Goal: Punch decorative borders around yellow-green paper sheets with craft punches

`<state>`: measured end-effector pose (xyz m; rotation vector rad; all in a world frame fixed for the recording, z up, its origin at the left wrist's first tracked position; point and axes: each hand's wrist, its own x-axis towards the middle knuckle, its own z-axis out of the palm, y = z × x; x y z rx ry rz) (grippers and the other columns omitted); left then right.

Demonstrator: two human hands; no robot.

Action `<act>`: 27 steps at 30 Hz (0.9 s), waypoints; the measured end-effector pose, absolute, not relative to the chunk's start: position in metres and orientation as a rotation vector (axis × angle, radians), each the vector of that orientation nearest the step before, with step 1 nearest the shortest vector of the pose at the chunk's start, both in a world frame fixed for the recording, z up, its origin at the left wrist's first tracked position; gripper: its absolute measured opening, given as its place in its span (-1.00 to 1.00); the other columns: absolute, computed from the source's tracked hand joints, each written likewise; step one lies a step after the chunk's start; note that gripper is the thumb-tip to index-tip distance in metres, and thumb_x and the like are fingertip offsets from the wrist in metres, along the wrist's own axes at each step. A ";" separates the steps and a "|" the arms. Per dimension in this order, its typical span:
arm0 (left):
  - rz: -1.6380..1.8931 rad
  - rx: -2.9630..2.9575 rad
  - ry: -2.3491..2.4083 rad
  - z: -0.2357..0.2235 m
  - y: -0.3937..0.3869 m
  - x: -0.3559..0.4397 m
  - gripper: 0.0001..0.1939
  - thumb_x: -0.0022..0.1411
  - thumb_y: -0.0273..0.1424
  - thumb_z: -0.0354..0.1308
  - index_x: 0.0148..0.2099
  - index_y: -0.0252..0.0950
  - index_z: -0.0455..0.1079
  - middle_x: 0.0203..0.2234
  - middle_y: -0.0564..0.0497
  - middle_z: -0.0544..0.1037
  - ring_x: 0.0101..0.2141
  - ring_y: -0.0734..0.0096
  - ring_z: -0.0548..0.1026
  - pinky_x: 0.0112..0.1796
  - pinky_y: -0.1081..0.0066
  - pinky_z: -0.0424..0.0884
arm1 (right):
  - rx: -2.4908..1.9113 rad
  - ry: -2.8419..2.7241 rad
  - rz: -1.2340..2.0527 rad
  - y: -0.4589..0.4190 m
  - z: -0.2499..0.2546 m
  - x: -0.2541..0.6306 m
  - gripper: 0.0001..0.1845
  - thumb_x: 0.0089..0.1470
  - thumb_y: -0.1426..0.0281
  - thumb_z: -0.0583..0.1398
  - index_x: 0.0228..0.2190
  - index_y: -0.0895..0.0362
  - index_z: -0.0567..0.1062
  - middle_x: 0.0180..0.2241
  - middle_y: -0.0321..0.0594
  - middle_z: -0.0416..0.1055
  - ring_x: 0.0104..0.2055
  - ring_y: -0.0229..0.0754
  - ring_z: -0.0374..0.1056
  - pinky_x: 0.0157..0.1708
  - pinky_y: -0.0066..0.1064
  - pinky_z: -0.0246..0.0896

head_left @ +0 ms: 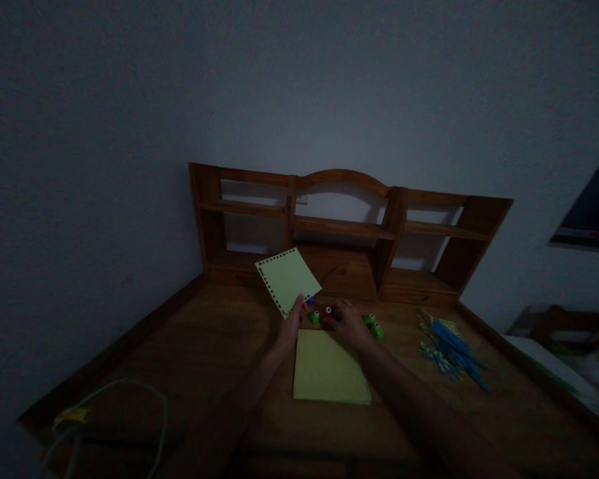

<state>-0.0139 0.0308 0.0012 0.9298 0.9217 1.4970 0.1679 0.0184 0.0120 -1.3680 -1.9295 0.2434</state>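
My left hand [293,320] is closed on the lower corner of a pale yellow-green sheet of paper [287,281], held up at a tilt. Small dark shapes, apparently cut-outs, run along several of its edges. The fingers of my right hand [350,326] are wrapped round a small red craft punch [328,311] with a round white eye, partly hidden by the fingers. Between my hands stands a similar green craft punch [314,318]. Below them lies a pad of yellow-green paper [330,369]. Something purple [310,301] shows behind the sheet's corner.
Two green punches [373,324] sit right of my right hand. Farther right on the wooden desk [204,359] lie blue strips [452,346] with yellowish bits. A wooden shelf unit [344,229] stands at the back. A white cable [164,406] loops at the front left.
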 end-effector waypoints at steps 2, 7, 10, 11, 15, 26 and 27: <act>1.494 0.921 0.932 0.000 0.032 -0.014 -0.45 -0.07 0.13 0.20 -0.52 -0.32 0.32 -0.72 0.13 0.30 -0.68 0.54 0.24 -0.57 0.47 0.16 | -1.429 -1.992 0.186 0.022 0.011 0.162 -0.75 -0.06 0.41 0.27 -0.25 0.12 0.49 -0.19 -0.12 0.42 -0.11 -0.06 0.30 -0.12 -0.29 0.15; 1.537 0.910 0.922 -0.001 0.036 -0.013 -0.47 -0.07 0.10 0.22 -0.53 -0.32 0.32 -0.71 0.13 0.30 -0.67 0.56 0.23 -0.57 0.48 0.16 | -1.383 -2.108 0.122 0.026 0.004 0.153 -0.67 -0.07 0.43 0.28 -0.18 0.08 0.52 -0.18 -0.12 0.46 -0.08 0.00 0.31 -0.11 -0.26 0.18; 1.510 0.940 0.919 -0.002 0.036 -0.013 -0.46 -0.05 0.11 0.20 -0.56 -0.32 0.31 -0.73 0.14 0.27 -0.69 0.56 0.21 -0.58 0.48 0.13 | -1.318 -2.164 0.066 0.026 0.003 0.151 -0.65 -0.06 0.46 0.26 -0.16 0.08 0.52 -0.19 -0.14 0.48 -0.07 -0.02 0.31 -0.09 -0.25 0.19; 1.501 0.938 0.925 -0.002 0.036 -0.013 -0.46 -0.05 0.11 0.19 -0.56 -0.31 0.30 -0.74 0.14 0.27 -0.69 0.56 0.20 -0.58 0.48 0.13 | -1.306 -2.174 0.050 0.026 0.003 0.151 -0.68 -0.05 0.45 0.26 -0.18 0.09 0.52 -0.21 -0.15 0.48 -0.09 -0.03 0.31 -0.10 -0.26 0.20; 1.488 0.897 0.935 -0.001 0.032 -0.013 -0.45 -0.08 0.12 0.21 -0.54 -0.31 0.31 -0.70 0.12 0.32 -0.66 0.53 0.24 -0.56 0.46 0.17 | -1.244 -2.149 -0.017 0.018 0.010 0.154 -0.81 0.05 0.43 0.19 -0.25 0.11 0.53 -0.24 -0.14 0.47 -0.11 -0.05 0.31 -0.10 -0.23 0.21; 1.351 0.934 0.972 0.008 0.016 -0.007 -0.44 -0.04 0.15 0.16 -0.55 -0.30 0.29 -0.75 0.13 0.27 -0.71 0.52 0.23 -0.61 0.46 0.14 | -0.865 -2.282 -0.294 -0.019 0.007 0.200 -0.63 0.13 0.54 0.07 -0.02 0.12 0.37 -0.09 -0.01 0.40 0.02 0.03 0.26 -0.01 -0.04 0.24; 1.335 0.927 0.981 0.008 0.015 -0.007 -0.44 -0.04 0.15 0.16 -0.55 -0.30 0.29 -0.75 0.13 0.28 -0.71 0.52 0.24 -0.61 0.47 0.14 | -0.855 -2.269 -0.275 -0.021 0.006 0.202 -0.64 0.13 0.54 0.07 -0.02 0.11 0.37 -0.10 -0.02 0.40 0.01 0.02 0.27 -0.02 -0.05 0.24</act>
